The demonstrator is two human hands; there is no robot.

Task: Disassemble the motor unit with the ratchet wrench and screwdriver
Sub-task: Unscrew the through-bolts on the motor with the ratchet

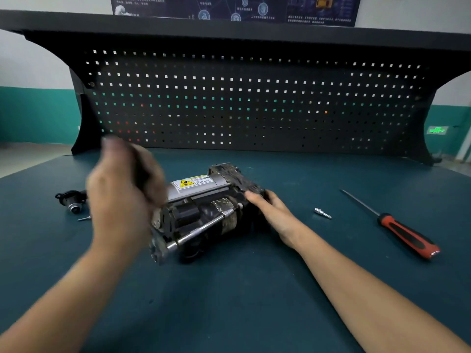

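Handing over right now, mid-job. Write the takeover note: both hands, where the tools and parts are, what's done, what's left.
Left hand: blurred, raised over the left end of the motor unit; it seems to grip something dark, but I cannot confirm.
Right hand: fingers flat on the unit's right end, steadying it.
Screwdriver: lies on the table at right, with a small silver bit between it and the unit.
Done: a black part lies left of the unit, apparently removed.
Left: the unit looks mostly assembled, and the long bolt is in place.
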